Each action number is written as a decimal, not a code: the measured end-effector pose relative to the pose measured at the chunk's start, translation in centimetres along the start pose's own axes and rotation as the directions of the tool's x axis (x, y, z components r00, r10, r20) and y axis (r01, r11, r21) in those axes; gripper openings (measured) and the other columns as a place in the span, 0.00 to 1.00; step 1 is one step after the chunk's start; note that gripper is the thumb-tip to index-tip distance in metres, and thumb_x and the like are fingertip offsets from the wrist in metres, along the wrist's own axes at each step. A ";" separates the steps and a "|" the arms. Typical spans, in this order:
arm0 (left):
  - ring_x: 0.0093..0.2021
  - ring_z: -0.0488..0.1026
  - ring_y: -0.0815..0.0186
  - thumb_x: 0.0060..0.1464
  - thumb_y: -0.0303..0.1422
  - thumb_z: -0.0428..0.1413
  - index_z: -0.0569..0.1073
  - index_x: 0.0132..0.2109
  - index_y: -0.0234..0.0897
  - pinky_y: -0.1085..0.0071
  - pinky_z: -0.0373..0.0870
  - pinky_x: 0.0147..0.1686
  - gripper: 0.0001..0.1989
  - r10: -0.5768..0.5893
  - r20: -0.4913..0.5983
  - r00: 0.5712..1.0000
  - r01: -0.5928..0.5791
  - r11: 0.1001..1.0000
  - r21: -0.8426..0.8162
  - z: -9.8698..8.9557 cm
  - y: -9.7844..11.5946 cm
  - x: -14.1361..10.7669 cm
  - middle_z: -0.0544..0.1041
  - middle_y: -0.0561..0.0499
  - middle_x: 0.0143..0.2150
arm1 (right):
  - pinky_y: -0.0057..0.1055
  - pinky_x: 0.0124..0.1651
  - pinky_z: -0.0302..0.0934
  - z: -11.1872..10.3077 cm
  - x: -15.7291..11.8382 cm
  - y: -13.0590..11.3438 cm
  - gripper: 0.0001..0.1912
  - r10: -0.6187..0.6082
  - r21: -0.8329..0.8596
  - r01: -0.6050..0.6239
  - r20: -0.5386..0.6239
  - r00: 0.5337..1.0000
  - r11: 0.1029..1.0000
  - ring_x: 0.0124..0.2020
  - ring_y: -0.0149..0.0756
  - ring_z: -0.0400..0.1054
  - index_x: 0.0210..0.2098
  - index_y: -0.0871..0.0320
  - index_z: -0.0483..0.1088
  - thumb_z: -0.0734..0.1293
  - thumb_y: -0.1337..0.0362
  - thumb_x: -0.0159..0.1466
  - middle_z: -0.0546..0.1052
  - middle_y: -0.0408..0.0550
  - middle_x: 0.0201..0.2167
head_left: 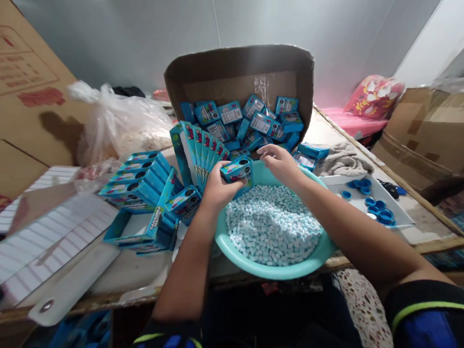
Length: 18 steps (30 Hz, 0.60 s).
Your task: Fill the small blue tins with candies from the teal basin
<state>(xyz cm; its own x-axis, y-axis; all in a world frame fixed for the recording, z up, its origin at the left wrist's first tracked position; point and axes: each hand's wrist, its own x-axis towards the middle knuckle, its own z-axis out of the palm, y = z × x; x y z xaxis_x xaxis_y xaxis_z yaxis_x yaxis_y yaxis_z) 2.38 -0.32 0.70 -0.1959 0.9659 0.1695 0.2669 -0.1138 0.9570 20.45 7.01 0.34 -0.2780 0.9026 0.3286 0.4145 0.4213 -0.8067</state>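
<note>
Left hand (218,191) clenched around a small blue printed box (238,170), fingers wrapped over its side, held just above the near rim of a turquoise plastic basin (273,272). Right hand (278,164) open and empty, fingers loosely curled, over the basin's far rim. Bearings taken from the basin, twelve straight ahead of the person. Basin holds a deep heap of pale blue oval pieces (271,230), likely candy. At twelve, a brown cardboard carton (239,76) tilts up, heaped with loose blue boxes (239,116). At eleven, a row of boxes (204,148) stands on edge, side by side. At nine, stacked boxes (136,180) crowd close beside the left forearm (188,266). At two, a white tray (334,182) carries blue bottle caps (376,208), with a grey cloth (344,159) just behind it. At ten, a plastic bag (116,126) slumps against a cardboard sheet (23,96).
</note>
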 end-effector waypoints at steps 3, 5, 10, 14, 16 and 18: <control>0.47 0.78 0.58 0.33 0.32 0.71 0.66 0.49 0.38 0.64 0.73 0.50 0.34 0.032 -0.058 0.998 -0.035 0.997 -0.066 0.2 -0.6 0.4 0.78 0.48 0.43 | 0.41 0.48 0.67 1.0 -0.9 0.0 0.15 0.257 -0.397 -0.108 0.343 0.903 0.912 0.46 0.49 0.73 0.46 0.60 0.76 0.65 0.57 0.66 0.79 0.57 0.46; 0.47 0.78 0.57 0.32 0.31 0.71 0.67 0.49 0.39 0.64 0.73 0.50 0.35 0.054 -0.084 0.995 -0.062 0.994 -0.089 0.2 -0.9 0.7 0.78 0.49 0.43 | 0.48 0.53 0.66 1.7 -2.1 -0.8 0.29 0.376 -0.532 -0.084 0.469 0.799 0.842 0.55 0.61 0.69 0.52 0.60 0.76 0.72 0.46 0.59 0.76 0.64 0.53; 0.46 0.78 0.57 0.32 0.31 0.71 0.68 0.49 0.39 0.64 0.74 0.49 0.34 0.038 -0.098 0.995 -0.052 0.987 -0.150 0.2 -1.2 0.7 0.79 0.49 0.43 | 0.57 0.62 0.59 2.4 -4.1 -3.5 0.53 0.426 -0.597 0.143 0.701 0.572 0.790 0.67 0.68 0.56 0.70 0.53 0.60 0.68 0.31 0.54 0.58 0.66 0.70; 0.45 0.79 0.57 0.34 0.31 0.72 0.69 0.49 0.39 0.63 0.74 0.49 0.33 0.044 -0.061 0.997 -0.050 0.994 -0.096 0.1 -1.4 0.4 0.79 0.49 0.42 | 0.48 0.60 0.62 2.1 -4.3 -4.5 0.62 0.394 -0.517 0.249 0.822 0.412 0.819 0.62 0.64 0.65 0.72 0.53 0.55 0.69 0.27 0.48 0.65 0.62 0.66; 0.45 0.79 0.57 0.35 0.32 0.72 0.69 0.49 0.39 0.63 0.74 0.49 0.33 0.045 -0.048 0.998 -0.048 0.996 -0.073 0.0 -1.2 0.3 0.79 0.49 0.42 | 0.46 0.59 0.63 2.1 -4.2 -4.5 0.67 0.359 -0.465 0.266 0.860 0.364 0.845 0.62 0.64 0.65 0.73 0.55 0.53 0.73 0.29 0.43 0.66 0.62 0.66; 0.44 0.79 0.58 0.36 0.31 0.71 0.69 0.49 0.39 0.63 0.74 0.48 0.32 0.027 -0.038 0.999 -0.029 0.997 -0.065 0.0 -0.9 0.1 0.79 0.49 0.41 | 0.44 0.56 0.65 2.2 -4.2 -4.3 0.67 0.310 -0.422 0.261 0.872 0.380 0.868 0.59 0.63 0.68 0.71 0.55 0.59 0.77 0.32 0.38 0.69 0.60 0.65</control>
<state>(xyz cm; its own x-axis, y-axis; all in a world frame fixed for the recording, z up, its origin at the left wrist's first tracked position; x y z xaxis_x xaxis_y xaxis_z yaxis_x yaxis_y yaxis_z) 2.10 -0.15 -0.17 -0.2248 0.9529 0.2037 0.2108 -0.1565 0.9649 17.90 1.18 1.37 -0.7327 0.3966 -0.5530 0.6530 0.6387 -0.4071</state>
